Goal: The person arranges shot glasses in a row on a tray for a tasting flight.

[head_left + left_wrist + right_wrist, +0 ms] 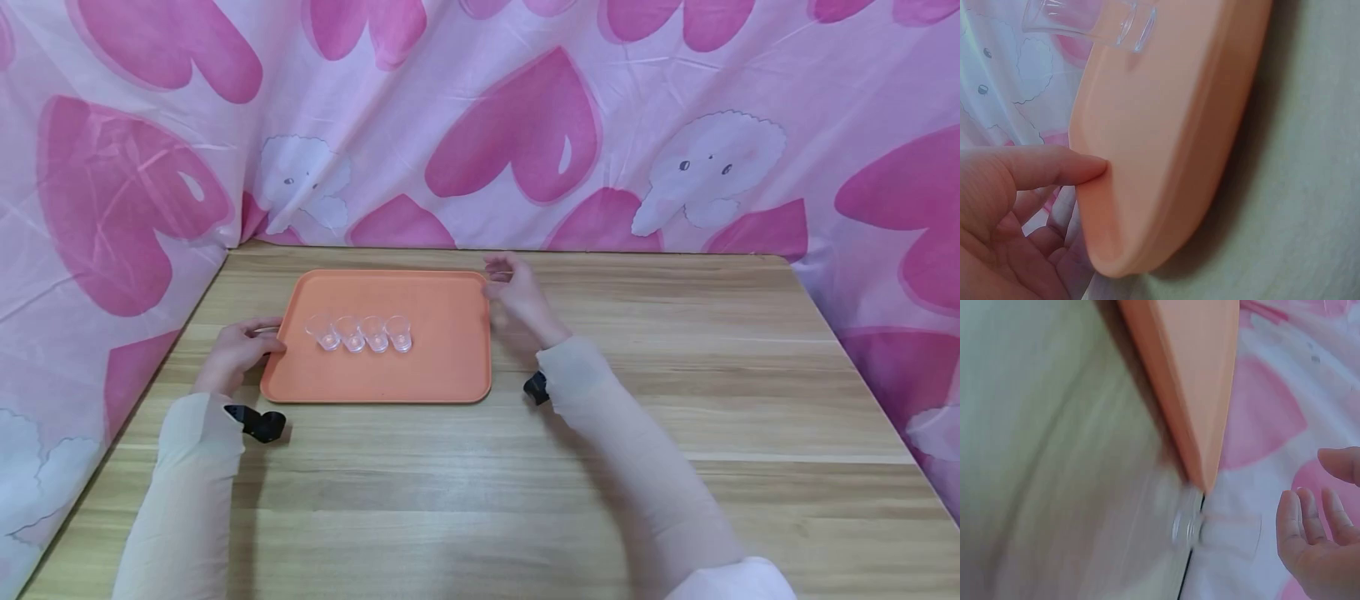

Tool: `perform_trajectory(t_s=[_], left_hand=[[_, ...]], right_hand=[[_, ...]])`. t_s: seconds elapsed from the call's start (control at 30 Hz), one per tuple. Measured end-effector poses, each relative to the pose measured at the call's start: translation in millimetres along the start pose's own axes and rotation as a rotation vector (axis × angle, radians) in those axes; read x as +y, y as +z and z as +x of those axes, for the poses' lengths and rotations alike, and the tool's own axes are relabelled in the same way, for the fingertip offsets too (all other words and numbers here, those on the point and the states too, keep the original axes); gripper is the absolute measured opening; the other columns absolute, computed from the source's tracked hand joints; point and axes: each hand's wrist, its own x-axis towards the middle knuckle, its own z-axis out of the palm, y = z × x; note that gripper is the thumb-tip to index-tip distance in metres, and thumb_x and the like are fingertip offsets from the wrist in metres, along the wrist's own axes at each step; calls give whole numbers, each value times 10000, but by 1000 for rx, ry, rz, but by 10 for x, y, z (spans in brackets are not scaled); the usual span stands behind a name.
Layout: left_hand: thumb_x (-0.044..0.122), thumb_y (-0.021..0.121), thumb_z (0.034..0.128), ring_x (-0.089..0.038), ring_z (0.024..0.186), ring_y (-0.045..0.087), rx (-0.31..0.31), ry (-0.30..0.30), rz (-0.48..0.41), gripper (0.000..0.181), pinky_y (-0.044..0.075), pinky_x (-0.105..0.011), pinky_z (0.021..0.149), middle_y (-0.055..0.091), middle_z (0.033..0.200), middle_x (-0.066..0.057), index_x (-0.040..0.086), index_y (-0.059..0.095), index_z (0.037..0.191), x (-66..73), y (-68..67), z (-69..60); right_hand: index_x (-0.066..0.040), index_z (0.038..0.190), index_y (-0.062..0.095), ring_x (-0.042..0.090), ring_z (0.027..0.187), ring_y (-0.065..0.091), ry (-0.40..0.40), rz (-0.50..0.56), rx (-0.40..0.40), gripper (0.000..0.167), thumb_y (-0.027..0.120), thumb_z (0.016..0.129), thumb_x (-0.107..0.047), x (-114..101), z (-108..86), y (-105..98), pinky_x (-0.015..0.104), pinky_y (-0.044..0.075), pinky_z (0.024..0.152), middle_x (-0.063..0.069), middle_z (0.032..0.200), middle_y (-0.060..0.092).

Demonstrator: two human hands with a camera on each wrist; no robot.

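Observation:
An orange tray lies on the table. Several small clear cups stand in a row on its left half. At the tray's left edge, my left hand grips the rim, thumb over the inner side and fingers outside. My right hand hovers by the tray's far right corner, its fingers slightly bent and apart. In the right wrist view another clear cup stands on the table beyond that corner, apart from the right hand's fingertips. From the head view, this cup is hard to make out.
A wood-grain table extends around the tray, widest to the right. A pink heart-patterned cloth hangs along its back and sides. Each wrist carries a black camera; the left one sits near the tray's front left corner.

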Motion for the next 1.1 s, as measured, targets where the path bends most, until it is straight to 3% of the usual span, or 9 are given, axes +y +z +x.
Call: perform_trajectory(t_s=[0.27,0.47,0.67,0.77,0.87,0.93,1.1], left_hand=[[90,591,863,111,712,562,1,-2,15,668,518,-132,681,630,921,146,-2,324,1470,0,-11,-2],[95,587,875,99,713,566,-3,-19,20,666,522,-140,688,637,1064,38,8,314,1477,10,-4,-9],[85,584,866,109,710,566,-4,-18,10,673,520,-135,685,635,933,129,5,313,1476,18,1,-13],[90,580,868,114,713,562,-4,-23,18,675,520,-133,688,652,1103,-24,9,306,1480,22,9,-18],[99,577,873,119,716,556,-7,-32,26,678,518,-130,692,514,1358,-207,16,298,1485,28,19,-26],[103,575,876,121,718,555,-10,-34,27,679,518,-130,694,435,1428,-248,16,293,1487,30,22,-30],[105,565,879,125,716,552,-3,-26,31,666,517,-128,695,441,1423,-248,7,298,1482,40,29,-42]], right_hand=[[26,1331,454,353,1273,460,48,-53,109,495,593,856,15,94,57,-259,407,420,1063,235,1358,475],[40,1328,457,352,1261,474,56,-91,130,503,620,854,-2,177,92,-327,409,419,1071,234,1351,495],[42,1349,453,351,1233,493,96,-112,109,520,621,859,-10,248,119,-327,404,439,1054,238,1338,511],[27,1362,449,339,1222,502,109,-106,103,534,622,858,-9,279,122,-311,404,451,1042,236,1330,522],[24,1362,456,336,1209,519,105,-100,102,536,627,855,-12,299,128,-289,400,453,1042,243,1316,527],[25,1361,459,338,1205,524,102,-91,104,539,634,852,-13,305,134,-272,398,450,1045,248,1311,520],[31,1351,462,350,1203,523,108,-67,111,531,643,855,-19,306,143,-245,403,443,1051,254,1300,511]])
